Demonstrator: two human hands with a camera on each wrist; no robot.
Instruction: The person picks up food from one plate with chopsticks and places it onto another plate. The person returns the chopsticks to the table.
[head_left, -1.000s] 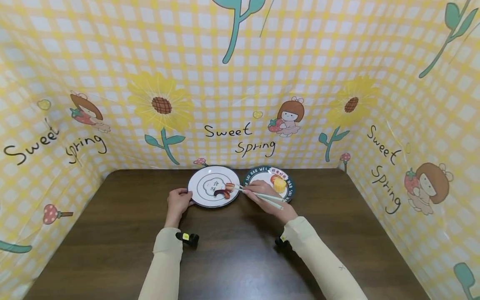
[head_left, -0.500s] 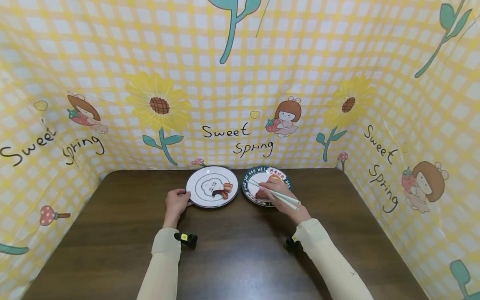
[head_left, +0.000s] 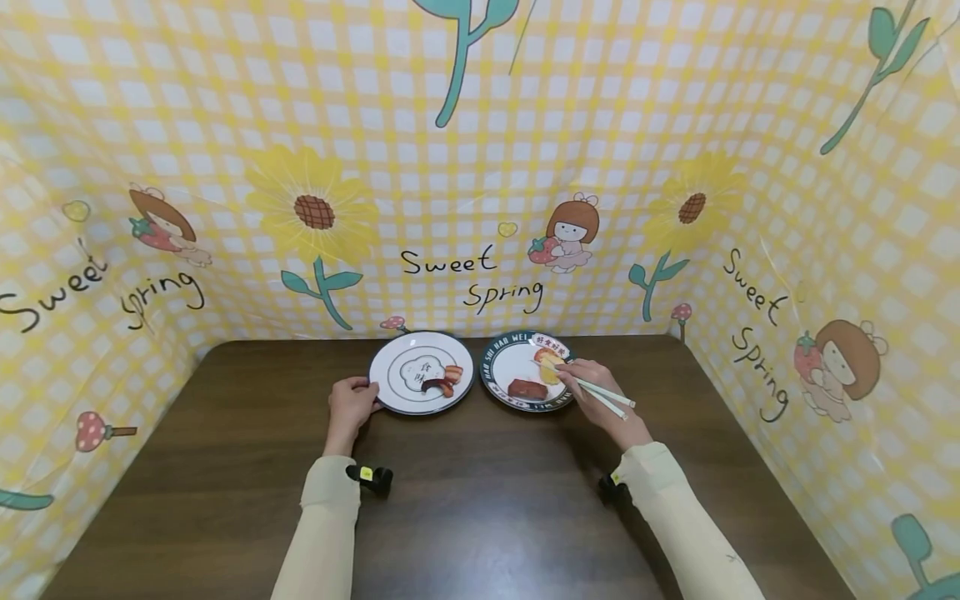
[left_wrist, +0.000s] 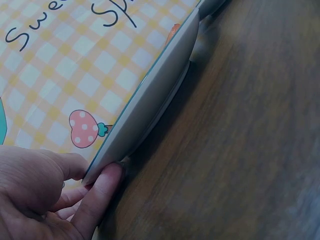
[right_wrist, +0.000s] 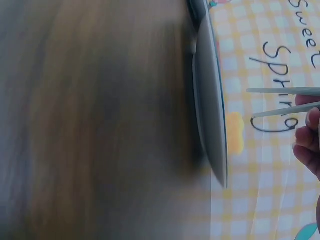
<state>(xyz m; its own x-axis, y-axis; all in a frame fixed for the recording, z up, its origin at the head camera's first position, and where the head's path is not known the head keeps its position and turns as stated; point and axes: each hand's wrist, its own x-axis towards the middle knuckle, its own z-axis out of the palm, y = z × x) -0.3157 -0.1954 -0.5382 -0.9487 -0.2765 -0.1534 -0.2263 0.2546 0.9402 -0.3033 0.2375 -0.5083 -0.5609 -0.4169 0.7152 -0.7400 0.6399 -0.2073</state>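
Note:
My left hand (head_left: 351, 410) pinches the left rim of a white plate (head_left: 386, 372), its thumb on top and a finger beneath, as the left wrist view shows. Striped pieces of food that look like bacon (head_left: 453, 375) lie on that plate's right side. In my right hand (head_left: 602, 398) is a pair of pale green chopsticks (head_left: 611, 395), held over the right side of a green-rimmed plate (head_left: 491, 360). Their tips stand apart from each other and clear of the yellow piece (right_wrist: 235, 133) in the right wrist view. A reddish-brown slab (head_left: 527, 389) sits at this plate's front.
An orange-red round piece (head_left: 546, 357) lies behind the yellow one. Both plates stand side by side near the back edge of a dark wooden table (head_left: 465, 500). A yellow checked cloth (head_left: 450, 192) hangs behind and at both sides.
My right hand has moved rightward with the chopsticks, from the white plate across to the green-rimmed one. The reddish-brown slab has come into sight. My left hand keeps its grip on the rim.

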